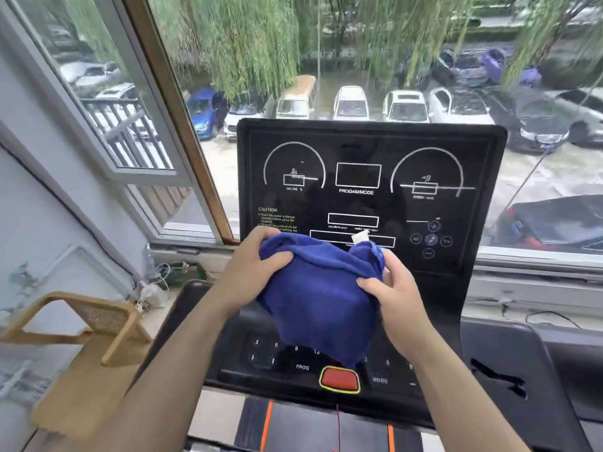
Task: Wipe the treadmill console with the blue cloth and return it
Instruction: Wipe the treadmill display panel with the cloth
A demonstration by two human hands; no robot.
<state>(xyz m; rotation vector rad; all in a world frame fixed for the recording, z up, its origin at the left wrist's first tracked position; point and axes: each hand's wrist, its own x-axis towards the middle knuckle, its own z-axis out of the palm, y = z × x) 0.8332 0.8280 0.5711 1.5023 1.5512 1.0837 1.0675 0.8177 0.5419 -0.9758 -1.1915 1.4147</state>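
Note:
A blue cloth [321, 298] hangs bunched between both hands, in front of the lower part of the black treadmill console [368, 177]. My left hand [253, 269] grips its upper left edge. My right hand [393, 290] pinches its upper right corner, where a small white tag sticks up. The cloth's lower end drapes over the button panel [284, 357], just above the red stop button [339, 379]. The cloth hides the console's lower middle.
A wooden stand [98, 324] sits on the ledge at the left. Cables and a white plug [153, 293] lie by the window sill. A window behind the console looks onto parked cars. The treadmill's right arm [509, 363] extends at right.

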